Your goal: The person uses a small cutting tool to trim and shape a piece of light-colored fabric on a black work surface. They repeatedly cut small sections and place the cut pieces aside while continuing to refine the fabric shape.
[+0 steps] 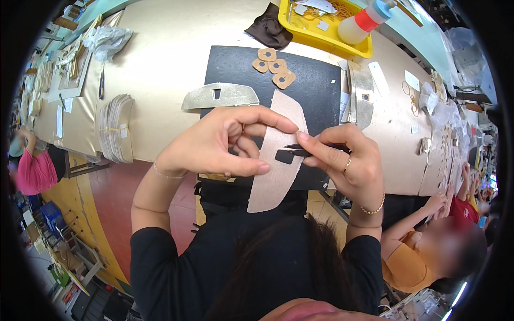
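Note:
A beige, curved, fabric-like panel (pixel 270 187) with a small squarish hole is tilted over the black board (pixel 230 67). My left hand (pixel 214 139) holds it, with the index fingertip on its upper part and the thumb at its left edge; the other fingers curl partly out of sight. In my right hand (pixel 348 160) are dark tweezers (pixel 297 152), their tips by the hole. The two hands nearly touch at the panel's right side. Beyond my left hand lies a grey-green curved panel (pixel 235 96) with a slot. Several brown rounded pieces with holes (pixel 277 66) sit farther back.
A stack of curved panels (pixel 115 128) stands at the left. More panels (pixel 363 109) lie right of the board. At the back are a dark cloth (pixel 269 28), a yellow tray (pixel 316 43) and a bottle (pixel 356 31). A person in orange (pixel 409 262) sits at the right.

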Motion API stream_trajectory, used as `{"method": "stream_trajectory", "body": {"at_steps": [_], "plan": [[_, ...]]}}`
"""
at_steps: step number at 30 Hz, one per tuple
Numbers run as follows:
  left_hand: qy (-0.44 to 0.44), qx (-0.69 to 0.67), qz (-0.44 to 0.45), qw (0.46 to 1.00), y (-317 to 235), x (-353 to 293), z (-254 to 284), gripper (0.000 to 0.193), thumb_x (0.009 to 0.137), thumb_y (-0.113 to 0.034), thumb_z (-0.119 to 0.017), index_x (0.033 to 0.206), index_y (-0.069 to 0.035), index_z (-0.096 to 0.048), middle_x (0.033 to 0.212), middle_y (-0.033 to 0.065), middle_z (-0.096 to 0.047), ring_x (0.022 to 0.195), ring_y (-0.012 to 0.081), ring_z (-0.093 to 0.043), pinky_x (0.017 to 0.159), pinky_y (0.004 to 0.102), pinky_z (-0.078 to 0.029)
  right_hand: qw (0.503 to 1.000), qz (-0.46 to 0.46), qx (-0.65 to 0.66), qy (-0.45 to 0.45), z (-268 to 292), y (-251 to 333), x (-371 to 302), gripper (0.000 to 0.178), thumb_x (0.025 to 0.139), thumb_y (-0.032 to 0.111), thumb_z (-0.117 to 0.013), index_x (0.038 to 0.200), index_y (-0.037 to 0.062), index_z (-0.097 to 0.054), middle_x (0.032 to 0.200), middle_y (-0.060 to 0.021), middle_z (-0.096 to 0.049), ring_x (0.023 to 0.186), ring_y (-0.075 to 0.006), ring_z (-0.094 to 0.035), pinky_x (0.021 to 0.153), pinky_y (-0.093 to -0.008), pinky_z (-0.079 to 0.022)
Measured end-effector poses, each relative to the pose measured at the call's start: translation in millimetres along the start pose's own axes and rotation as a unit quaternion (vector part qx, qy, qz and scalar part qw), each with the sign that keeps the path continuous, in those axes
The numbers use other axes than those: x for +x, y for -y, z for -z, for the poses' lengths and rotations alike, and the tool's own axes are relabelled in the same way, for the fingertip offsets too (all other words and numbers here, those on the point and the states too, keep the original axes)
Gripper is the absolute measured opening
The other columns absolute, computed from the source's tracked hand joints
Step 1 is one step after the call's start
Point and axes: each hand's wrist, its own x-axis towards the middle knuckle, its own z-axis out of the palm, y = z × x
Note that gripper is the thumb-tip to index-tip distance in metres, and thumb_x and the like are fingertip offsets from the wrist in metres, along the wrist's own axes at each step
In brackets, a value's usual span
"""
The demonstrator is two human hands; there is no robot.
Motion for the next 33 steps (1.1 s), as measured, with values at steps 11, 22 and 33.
{"method": "stream_trajectory", "body": {"at_steps": [11, 22, 33], "plan": [[0.003, -0.014, 0.005, 1.000, 2.3, 5.5, 12.5, 0.062, 0.077, 0.007, -0.074, 0.134, 0.005, -0.052, 0.106, 0.0137, -0.072, 0.074, 0.0037, -0.068, 0.061, 0.0129, -0.047, 0.999, 0.023, -0.022, -0.024, -5.5, -4.2, 4.0, 0.047, 0.064, 0.002, -0.083, 0.109, 0.0119, -0.077, 0.084, -0.0027, -0.062, 0.070, -0.0162, -0.061, 0.059, -0.0284, -0.050], [0.013, 0.025, -0.007, 1.000, -2.3, 5.8, 8.3, 0.055, 0.082, 0.005, -0.069, 0.135, 0.001, -0.054, 0.078, -0.0082, -0.051, 0.065, -0.0036, -0.057, 0.057, 0.0138, -0.035, 1.000, 0.018, -0.023, -0.008, -6.4, -1.1, 6.3, 0.048, 0.065, 0.005, -0.084, 0.112, 0.0134, -0.076, 0.086, -0.0032, -0.061, 0.071, -0.0174, -0.060, 0.059, -0.0298, -0.050], [0.025, 0.010, 0.016, 1.000, -5.9, 5.9, 8.1, 0.054, 0.082, 0.006, -0.069, 0.134, 0.001, -0.054, 0.077, -0.0080, -0.050, 0.064, -0.0031, -0.057, 0.056, 0.0141, -0.035, 0.999, 0.027, -0.031, -0.002, -4.7, -2.5, 5.5, 0.048, 0.064, 0.000, -0.082, 0.110, 0.0128, -0.077, 0.084, -0.0030, -0.062, 0.070, -0.0168, -0.061, 0.059, -0.0294, -0.051]]}}
